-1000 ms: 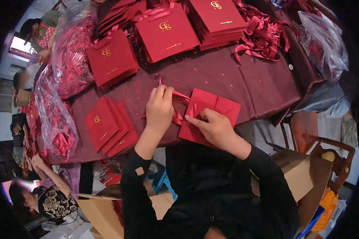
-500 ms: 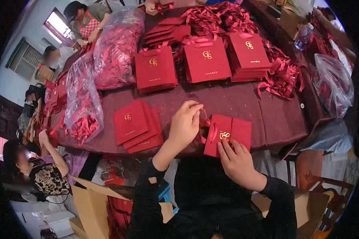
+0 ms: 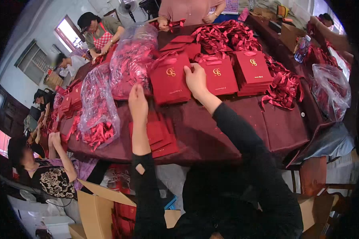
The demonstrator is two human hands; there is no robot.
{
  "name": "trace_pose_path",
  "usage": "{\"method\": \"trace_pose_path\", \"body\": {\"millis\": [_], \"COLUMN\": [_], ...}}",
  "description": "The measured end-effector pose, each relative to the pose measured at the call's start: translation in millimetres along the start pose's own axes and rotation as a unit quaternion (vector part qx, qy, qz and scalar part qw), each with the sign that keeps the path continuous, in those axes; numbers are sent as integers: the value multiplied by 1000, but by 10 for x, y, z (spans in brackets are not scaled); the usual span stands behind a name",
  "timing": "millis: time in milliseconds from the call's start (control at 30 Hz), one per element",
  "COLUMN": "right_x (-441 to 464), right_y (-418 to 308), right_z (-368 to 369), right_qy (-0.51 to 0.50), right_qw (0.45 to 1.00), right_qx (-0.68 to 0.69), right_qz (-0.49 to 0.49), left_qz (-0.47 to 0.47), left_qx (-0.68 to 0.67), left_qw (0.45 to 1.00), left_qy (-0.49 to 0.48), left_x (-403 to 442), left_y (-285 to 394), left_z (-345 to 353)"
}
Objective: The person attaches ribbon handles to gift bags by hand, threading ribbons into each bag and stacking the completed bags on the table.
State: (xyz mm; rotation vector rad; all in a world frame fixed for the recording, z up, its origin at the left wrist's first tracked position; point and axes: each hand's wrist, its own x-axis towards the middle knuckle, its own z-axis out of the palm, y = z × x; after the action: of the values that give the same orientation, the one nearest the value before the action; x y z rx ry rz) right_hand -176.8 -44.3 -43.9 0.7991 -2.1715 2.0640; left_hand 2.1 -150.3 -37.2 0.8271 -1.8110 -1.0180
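1. Well, we see a red paper bag with shiny gold letters, lying on top of the left stack.
2. Our right hand is at its right edge, thumb and fingers a bit apart. Our left hand is near its left side, fingers close together; we can't tell if they hold anything.
3. A see-through plastic bag has red ribbons in it.
4. A brown box has red bags inside.

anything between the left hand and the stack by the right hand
Nothing visible: just a gap separates the left hand from the stack. The clear sack lies beyond; whether hand and sack touch, I can't tell.
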Motion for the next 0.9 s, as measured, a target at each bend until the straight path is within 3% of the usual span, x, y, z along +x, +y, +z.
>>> {"method": "trace_pose_path", "body": {"millis": [67,100,167,233,300,333,433,600,667,900], "right_x": [67,99,49,8,-49,-13,-8,18,36,41], "right_y": [149,167,257,257,288,277,251,142,200,299], "right_z": [363,406,538,534,588,577,585,502,530,605], "right_qy": [27,-41,-22,-35,2,-61,-54,-75,-50,-16], "right_qw": [995,991,977,974,965,966,968,969,979,985], "right_qx": [-67,-80,-204,-219,-261,-236,-218,-201,-188,-167], "right_qz": [75,103,50,50,37,90,114,125,62,-40], "left_qz": [26,20,8,11,44,40,6,15,-62,-36], "left_qx": [52,119,228,207,290,371,400,282,174,153], "left_qw": [997,982,969,974,950,924,911,957,981,987], "left_qy": [-45,-142,-92,-93,-104,-80,-98,-61,-58,-19], "left_x": [238,424,425,511,539,449,428,457,331,323], "left_y": [-174,-378,-512,-645,-753,-620,-518,-728,-529,-585], "left_z": [224,248,473,547,592,602,652,782,789,803]}}
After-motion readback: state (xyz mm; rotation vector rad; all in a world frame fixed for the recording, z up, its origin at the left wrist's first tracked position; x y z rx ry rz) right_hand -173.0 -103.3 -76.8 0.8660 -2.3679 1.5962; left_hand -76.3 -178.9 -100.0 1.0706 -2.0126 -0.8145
